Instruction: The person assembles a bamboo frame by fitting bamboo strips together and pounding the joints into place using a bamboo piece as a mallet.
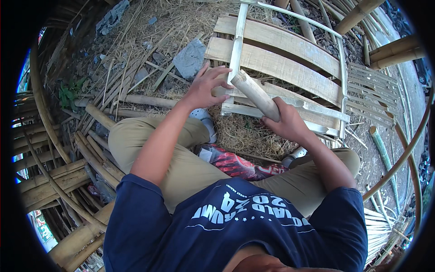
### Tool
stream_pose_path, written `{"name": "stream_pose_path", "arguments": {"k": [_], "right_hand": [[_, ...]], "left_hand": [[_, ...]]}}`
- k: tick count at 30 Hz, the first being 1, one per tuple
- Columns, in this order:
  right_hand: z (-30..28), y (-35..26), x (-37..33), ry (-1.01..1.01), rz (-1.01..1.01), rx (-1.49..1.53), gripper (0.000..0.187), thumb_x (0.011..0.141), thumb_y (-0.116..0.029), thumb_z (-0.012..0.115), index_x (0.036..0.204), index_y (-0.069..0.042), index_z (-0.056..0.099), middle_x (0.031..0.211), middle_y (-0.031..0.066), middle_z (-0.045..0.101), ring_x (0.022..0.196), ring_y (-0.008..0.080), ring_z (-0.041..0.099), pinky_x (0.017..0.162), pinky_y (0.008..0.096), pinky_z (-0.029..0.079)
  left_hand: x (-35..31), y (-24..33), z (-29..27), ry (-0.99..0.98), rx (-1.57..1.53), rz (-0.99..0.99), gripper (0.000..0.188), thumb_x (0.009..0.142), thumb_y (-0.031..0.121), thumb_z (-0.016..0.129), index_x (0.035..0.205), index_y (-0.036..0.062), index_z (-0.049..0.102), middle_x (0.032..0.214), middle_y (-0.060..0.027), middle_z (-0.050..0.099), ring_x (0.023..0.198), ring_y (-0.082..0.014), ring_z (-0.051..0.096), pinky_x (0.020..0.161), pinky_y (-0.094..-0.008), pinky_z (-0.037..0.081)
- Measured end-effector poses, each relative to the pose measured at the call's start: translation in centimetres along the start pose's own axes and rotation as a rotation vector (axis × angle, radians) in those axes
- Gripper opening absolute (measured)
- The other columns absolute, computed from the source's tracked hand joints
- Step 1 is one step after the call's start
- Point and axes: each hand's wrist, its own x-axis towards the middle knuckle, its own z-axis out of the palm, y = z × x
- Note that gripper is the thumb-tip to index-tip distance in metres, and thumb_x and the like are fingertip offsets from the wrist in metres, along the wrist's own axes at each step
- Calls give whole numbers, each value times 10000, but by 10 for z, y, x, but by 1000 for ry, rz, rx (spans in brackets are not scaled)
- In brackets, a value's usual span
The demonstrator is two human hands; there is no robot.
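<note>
In my right hand (290,121) is a short, thick wooden stick (257,96), gripped near its lower end. The stick slants up and left, its far end close to the left side of a slatted bamboo frame (236,43). My left hand (208,86) is at that same side, fingers curved and spread apart, with the fingertips at or very near the frame's upright strip. Wide pale boards (281,59) run across the frame, which lies in front of me. Part of the frame's near left corner is hidden behind the stick and my left hand.
A grey stone slab (189,59) lies left of the frame on straw-covered ground. Bamboo poles (99,115) are piled at my left, and a slatted panel (374,93) is at the right. Red patterned cloth (233,163) shows between my bent legs.
</note>
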Motion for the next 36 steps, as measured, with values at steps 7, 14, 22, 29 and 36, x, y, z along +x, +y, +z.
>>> {"name": "stream_pose_path", "arguments": {"k": [7, 14, 22, 29, 36], "right_hand": [[4, -4, -1, -2, -37, -9, 519, 900, -273, 787, 1258, 36, 574, 960, 304, 720, 908, 459, 739, 802, 499, 562], [1, -12, 0, -14, -49, -63, 503, 890, -258, 790, 1243, 27, 574, 949, 307, 720, 913, 473, 733, 802, 512, 561], [2, -8, 2, -18, -43, -119, 519, 882, -271, 793, 1249, 22, 571, 917, 300, 721, 904, 476, 728, 802, 514, 564], [-4, -13, -1, -2, -20, -93, 525, 883, -288, 799, 1247, 20, 579, 913, 290, 725, 860, 452, 742, 777, 510, 570], [-3, -11, -2, 1, -33, -127, 500, 876, -276, 797, 1224, 19, 592, 912, 293, 722, 877, 459, 738, 780, 510, 567]], "left_hand": [[1, -6, 3, -8, -40, -22, 284, 794, 360, 876, 995, 199, 757, 1571, 5, 534, 1514, -219, 441, 1321, -606, 140], [3, -10, 5, -27, -75, -55, 328, 784, 360, 892, 950, 152, 699, 1572, -3, 543, 1521, -222, 435, 1323, -594, 121], [3, -7, 4, 10, -112, -46, 347, 771, 361, 902, 993, 159, 726, 1550, -3, 573, 1500, -216, 468, 1324, -576, 137], [2, -6, 3, 33, -132, -45, 319, 751, 359, 915, 962, 154, 794, 1541, -3, 594, 1483, -221, 490, 1322, -574, 172], [1, -7, 3, 45, -178, -46, 300, 730, 283, 916, 946, 119, 787, 1529, -7, 610, 1458, -223, 519, 1326, -575, 151]]}}
